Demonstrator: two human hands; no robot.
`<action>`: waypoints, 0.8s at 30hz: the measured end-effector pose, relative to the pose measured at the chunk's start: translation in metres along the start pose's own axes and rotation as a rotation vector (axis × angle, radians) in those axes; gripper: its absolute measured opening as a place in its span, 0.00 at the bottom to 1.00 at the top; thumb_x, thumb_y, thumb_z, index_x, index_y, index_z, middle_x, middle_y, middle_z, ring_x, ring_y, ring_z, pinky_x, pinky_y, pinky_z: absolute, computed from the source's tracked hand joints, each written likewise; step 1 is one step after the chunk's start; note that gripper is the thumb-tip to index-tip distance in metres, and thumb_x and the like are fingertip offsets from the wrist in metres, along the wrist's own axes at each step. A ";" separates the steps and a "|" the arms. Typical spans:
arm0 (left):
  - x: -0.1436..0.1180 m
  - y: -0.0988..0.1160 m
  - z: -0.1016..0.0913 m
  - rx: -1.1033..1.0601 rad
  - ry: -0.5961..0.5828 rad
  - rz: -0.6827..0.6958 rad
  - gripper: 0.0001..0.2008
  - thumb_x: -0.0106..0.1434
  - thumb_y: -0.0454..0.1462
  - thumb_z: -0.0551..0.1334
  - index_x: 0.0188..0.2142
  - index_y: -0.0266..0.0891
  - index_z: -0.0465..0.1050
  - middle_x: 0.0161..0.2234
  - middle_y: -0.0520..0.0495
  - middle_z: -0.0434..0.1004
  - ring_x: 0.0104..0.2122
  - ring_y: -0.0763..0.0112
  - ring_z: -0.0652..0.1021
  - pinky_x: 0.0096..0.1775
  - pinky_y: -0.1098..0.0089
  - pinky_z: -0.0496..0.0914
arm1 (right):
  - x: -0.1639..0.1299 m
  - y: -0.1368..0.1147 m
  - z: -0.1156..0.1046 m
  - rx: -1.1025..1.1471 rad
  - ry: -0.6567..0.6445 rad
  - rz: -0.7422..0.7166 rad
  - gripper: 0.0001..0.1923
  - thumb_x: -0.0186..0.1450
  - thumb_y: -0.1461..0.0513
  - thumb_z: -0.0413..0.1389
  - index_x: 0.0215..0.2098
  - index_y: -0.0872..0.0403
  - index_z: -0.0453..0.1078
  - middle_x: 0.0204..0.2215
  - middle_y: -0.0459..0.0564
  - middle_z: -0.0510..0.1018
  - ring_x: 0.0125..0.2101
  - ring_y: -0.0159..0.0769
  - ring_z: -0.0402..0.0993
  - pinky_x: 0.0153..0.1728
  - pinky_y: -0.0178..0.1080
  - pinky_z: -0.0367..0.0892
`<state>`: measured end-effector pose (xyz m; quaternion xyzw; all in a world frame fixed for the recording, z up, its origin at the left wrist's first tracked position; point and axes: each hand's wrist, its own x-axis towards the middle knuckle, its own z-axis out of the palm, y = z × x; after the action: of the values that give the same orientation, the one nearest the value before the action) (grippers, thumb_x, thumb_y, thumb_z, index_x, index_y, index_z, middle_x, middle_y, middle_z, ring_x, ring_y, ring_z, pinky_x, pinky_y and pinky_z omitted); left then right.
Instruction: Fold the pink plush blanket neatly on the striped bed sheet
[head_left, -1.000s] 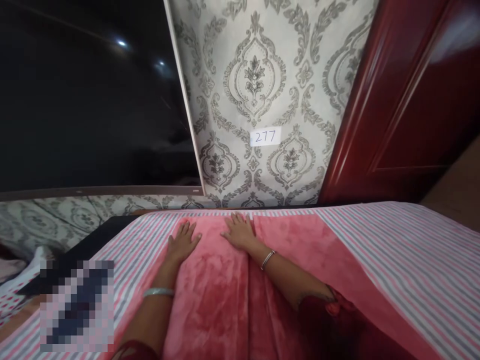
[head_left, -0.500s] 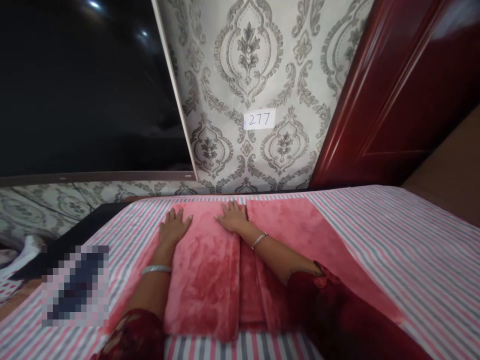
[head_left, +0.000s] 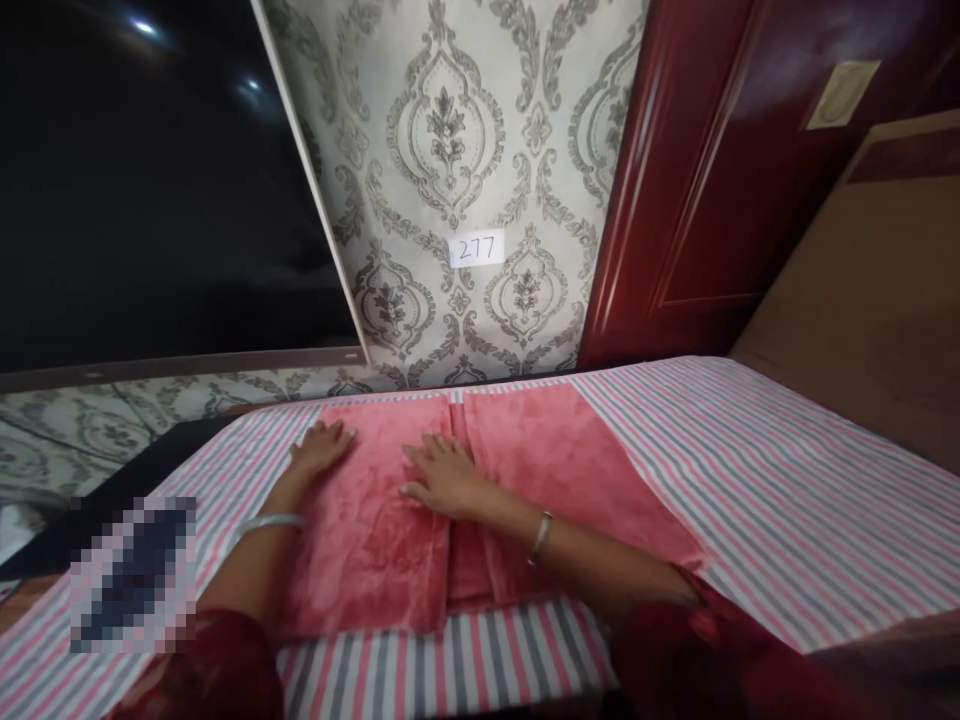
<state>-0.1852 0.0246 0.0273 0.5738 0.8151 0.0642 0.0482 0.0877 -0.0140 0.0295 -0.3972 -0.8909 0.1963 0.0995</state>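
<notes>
A pink plush cloth, perhaps a blanket [head_left: 360,540], lies flat with its two sides folded in toward a narrow gap near the middle. My left hand [head_left: 322,447] rests at the far left edge of the left panel, fingers spread. Palm down, my right hand [head_left: 442,475] lies on the same panel close to its inner edge, with the fingers apart. Neither hand grips the cloth. The right panel [head_left: 555,450] lies flat beyond my right forearm, which covers part of it.
A striped sheet [head_left: 787,490] covers the surface beneath. Behind it are a patterned wall with a paper marked 277 [head_left: 477,248], a dark television [head_left: 165,200] at left and a red wooden door [head_left: 697,200] at right. A brown board [head_left: 870,300] stands at far right.
My right hand has slid nearer along the left panel, away from its far edge. My left hand stays at the left edge. The view has turned somewhat to the right.
</notes>
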 end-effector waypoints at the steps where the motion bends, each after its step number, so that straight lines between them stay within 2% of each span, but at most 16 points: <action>1: -0.009 0.002 -0.003 0.019 0.013 0.021 0.32 0.70 0.51 0.45 0.68 0.41 0.59 0.69 0.36 0.56 0.70 0.52 0.53 0.66 0.45 0.48 | -0.013 0.004 -0.007 -0.004 0.026 0.002 0.38 0.71 0.44 0.47 0.74 0.50 0.46 0.72 0.63 0.46 0.71 0.53 0.38 0.67 0.56 0.41; 3: -0.035 0.009 -0.001 0.080 0.039 0.115 0.33 0.69 0.52 0.47 0.69 0.42 0.57 0.71 0.38 0.52 0.71 0.51 0.50 0.67 0.45 0.44 | -0.043 0.018 -0.018 -0.033 0.051 0.043 0.37 0.72 0.45 0.47 0.74 0.50 0.46 0.72 0.62 0.45 0.72 0.52 0.37 0.68 0.55 0.39; 5: -0.066 0.018 0.010 0.145 0.030 0.253 0.33 0.69 0.53 0.49 0.70 0.44 0.55 0.72 0.39 0.46 0.71 0.48 0.47 0.66 0.43 0.44 | -0.069 0.035 -0.021 -0.084 0.070 0.104 0.37 0.72 0.46 0.46 0.74 0.51 0.46 0.73 0.61 0.43 0.72 0.52 0.34 0.68 0.56 0.35; 8: -0.102 0.030 0.033 0.201 -0.010 0.334 0.32 0.70 0.50 0.49 0.70 0.45 0.53 0.73 0.39 0.43 0.71 0.46 0.47 0.65 0.40 0.48 | -0.091 0.054 -0.007 -0.149 0.087 0.164 0.38 0.71 0.45 0.47 0.74 0.53 0.47 0.73 0.60 0.40 0.72 0.52 0.30 0.68 0.57 0.32; 11: -0.116 0.036 0.044 0.228 0.017 0.291 0.31 0.70 0.47 0.50 0.70 0.43 0.53 0.73 0.38 0.43 0.71 0.45 0.47 0.64 0.39 0.48 | -0.095 0.061 0.016 -0.158 0.081 0.188 0.39 0.71 0.46 0.49 0.73 0.55 0.48 0.73 0.62 0.40 0.72 0.53 0.30 0.68 0.58 0.31; 13: -0.118 0.039 0.041 0.200 0.027 0.274 0.31 0.69 0.45 0.52 0.69 0.41 0.56 0.72 0.37 0.46 0.70 0.44 0.49 0.65 0.40 0.49 | -0.094 0.062 0.023 -0.126 0.086 0.182 0.39 0.71 0.46 0.49 0.73 0.54 0.47 0.73 0.61 0.40 0.72 0.53 0.30 0.68 0.59 0.31; 15: -0.123 0.047 0.033 0.125 0.065 0.308 0.29 0.67 0.44 0.53 0.66 0.35 0.63 0.70 0.33 0.52 0.69 0.44 0.54 0.65 0.43 0.51 | -0.095 0.065 0.020 -0.054 0.087 0.156 0.37 0.72 0.47 0.46 0.73 0.54 0.47 0.73 0.59 0.44 0.72 0.50 0.35 0.69 0.56 0.35; 18: -0.138 0.072 0.028 -0.167 0.131 0.465 0.25 0.68 0.43 0.50 0.58 0.34 0.72 0.64 0.34 0.66 0.64 0.51 0.65 0.66 0.52 0.55 | -0.101 0.079 -0.002 0.018 0.185 0.144 0.34 0.73 0.51 0.41 0.73 0.57 0.49 0.71 0.56 0.53 0.70 0.44 0.47 0.68 0.48 0.44; 20: -0.147 0.096 0.032 -0.489 0.064 0.503 0.24 0.68 0.43 0.49 0.57 0.37 0.72 0.59 0.38 0.73 0.60 0.55 0.71 0.63 0.54 0.62 | -0.108 0.095 -0.020 -0.003 0.267 0.179 0.33 0.74 0.52 0.41 0.72 0.58 0.52 0.70 0.56 0.56 0.70 0.44 0.50 0.68 0.47 0.46; 22: -0.150 0.121 0.041 -0.842 -0.104 0.395 0.25 0.66 0.43 0.52 0.60 0.36 0.68 0.57 0.37 0.75 0.55 0.57 0.76 0.58 0.55 0.69 | -0.116 0.113 -0.035 -0.050 0.288 0.246 0.32 0.74 0.52 0.41 0.71 0.58 0.55 0.70 0.57 0.57 0.70 0.45 0.49 0.68 0.48 0.46; 24: -0.145 0.142 0.049 -1.154 -0.283 0.222 0.29 0.63 0.42 0.57 0.62 0.33 0.63 0.56 0.33 0.75 0.49 0.58 0.79 0.52 0.57 0.73 | -0.122 0.131 -0.044 -0.102 0.273 0.325 0.31 0.74 0.53 0.42 0.70 0.59 0.56 0.70 0.58 0.56 0.70 0.46 0.49 0.68 0.47 0.45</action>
<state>0.0026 -0.0625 0.0025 0.5396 0.5694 0.4238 0.4527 0.2709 -0.0139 0.0106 -0.5629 -0.8023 0.1089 0.1664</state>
